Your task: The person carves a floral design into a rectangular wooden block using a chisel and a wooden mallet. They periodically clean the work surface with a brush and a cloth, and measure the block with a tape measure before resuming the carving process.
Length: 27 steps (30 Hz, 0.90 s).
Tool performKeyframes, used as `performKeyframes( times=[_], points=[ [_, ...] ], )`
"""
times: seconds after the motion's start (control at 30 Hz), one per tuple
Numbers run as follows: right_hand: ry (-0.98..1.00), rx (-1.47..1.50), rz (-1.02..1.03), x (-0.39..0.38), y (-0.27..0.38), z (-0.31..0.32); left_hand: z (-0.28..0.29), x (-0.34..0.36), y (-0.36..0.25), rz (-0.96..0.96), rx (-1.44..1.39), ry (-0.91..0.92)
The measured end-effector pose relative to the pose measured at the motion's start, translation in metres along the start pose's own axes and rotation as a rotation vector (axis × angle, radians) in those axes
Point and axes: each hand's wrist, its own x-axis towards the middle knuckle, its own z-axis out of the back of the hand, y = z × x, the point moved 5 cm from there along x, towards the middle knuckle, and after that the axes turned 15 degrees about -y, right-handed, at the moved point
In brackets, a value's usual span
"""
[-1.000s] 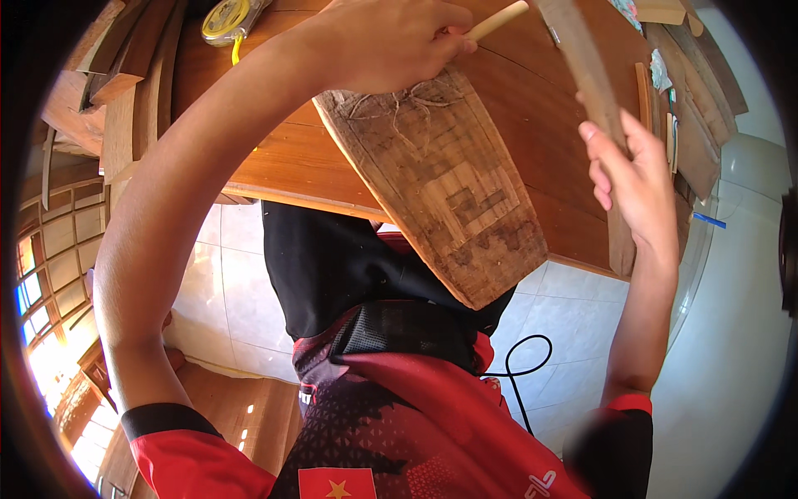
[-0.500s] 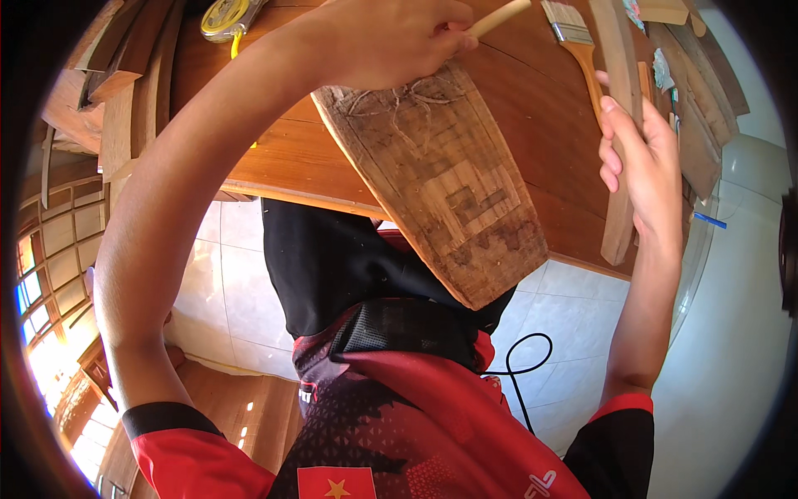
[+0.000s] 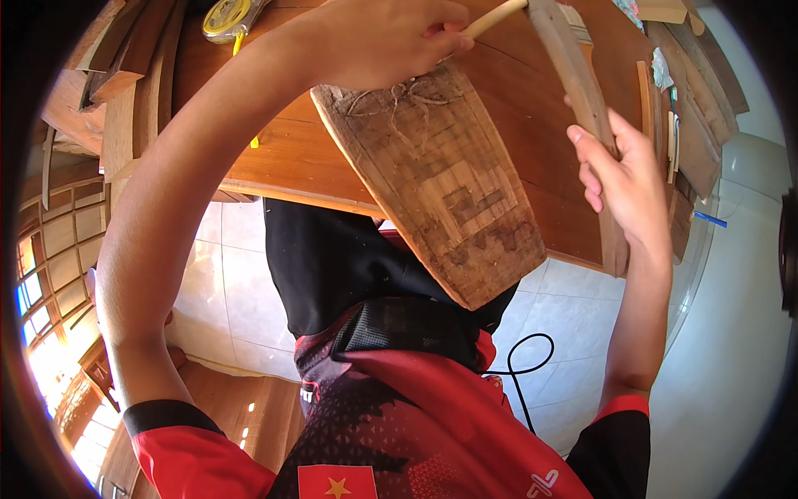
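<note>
My left hand (image 3: 407,41) is closed around a pale round wooden handle (image 3: 496,17), whose other end is hidden in the hand. Beneath it lies a worn, tapered wooden board (image 3: 440,183) with carved curling lines near the top and an angular pattern lower down. The board's lower end juts past the table edge over my lap. In my closed right hand (image 3: 619,170) is a long wooden strip (image 3: 573,66), held slanting up and leftward. Its upper end is at the handle's tip; whether they touch I cannot tell.
A paintbrush (image 3: 577,25) lies partly hidden behind the strip on the brown wooden table (image 3: 287,162). At the far left is a yellow tape measure (image 3: 230,18), near stacked wood pieces (image 3: 133,75). More planks (image 3: 694,108) stand at the right. A black cable (image 3: 524,391) loops below.
My right hand has swung the wooden strip leftward, bringing its upper end to the handle's tip and covering much of the paintbrush. My left hand and the board have barely moved.
</note>
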Motion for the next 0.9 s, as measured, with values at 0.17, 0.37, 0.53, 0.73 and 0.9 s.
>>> performKeyframes(
  times=[0.17, 0.37, 0.53, 0.73, 0.9],
  points=[
    [-0.191, 0.121, 0.035, -0.003, 0.003, 0.002, 0.014, -0.008, -0.013, 0.077, -0.072, 0.091],
    [-0.190, 0.151, 0.031, -0.004, 0.003, 0.003, -0.003, -0.001, 0.010, -0.007, -0.062, 0.018],
    [-0.319, 0.220, 0.060, -0.003, 0.010, 0.003, -0.005, -0.003, 0.012, -0.046, -0.094, 0.010],
    [-0.103, 0.049, 0.037, 0.001, 0.008, -0.001, -0.003, -0.007, 0.012, -0.028, -0.097, -0.037],
    [-0.158, 0.123, 0.040, 0.000, 0.005, -0.004, -0.004, -0.007, 0.011, -0.083, -0.137, -0.050]
  ],
)
